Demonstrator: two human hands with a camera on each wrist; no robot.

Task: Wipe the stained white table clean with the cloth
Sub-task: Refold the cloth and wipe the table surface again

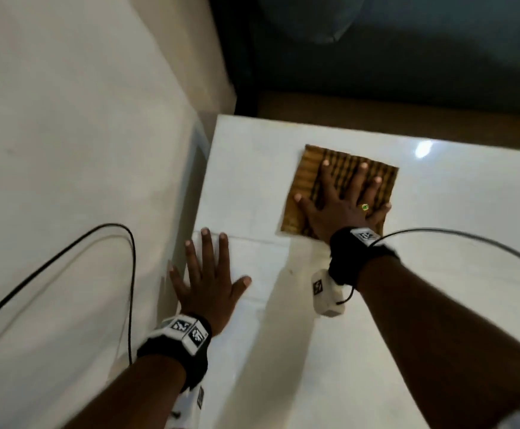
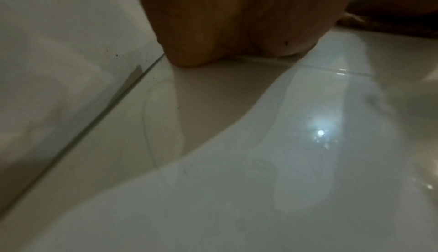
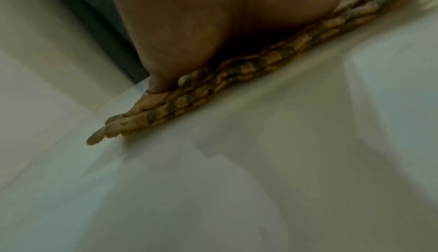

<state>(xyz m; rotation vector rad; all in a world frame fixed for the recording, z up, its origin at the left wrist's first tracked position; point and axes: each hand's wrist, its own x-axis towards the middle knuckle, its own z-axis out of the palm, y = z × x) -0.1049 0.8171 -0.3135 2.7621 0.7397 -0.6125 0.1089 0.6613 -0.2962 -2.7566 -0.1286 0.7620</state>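
Head view showed the right hand point(image 1: 342, 199) spread flat, fingers straight, on the brown striped cloth point(image 1: 306, 181), which lay on the white table point(image 1: 438, 243) toward its far left corner; a flat palm probably served to spread pressure across the whole cloth for wiping. The left hand point(image 1: 207, 280) rested open with fingers apart on the table's near left edge, well apart from the cloth, likely as a brace. No containers were visible anywhere.
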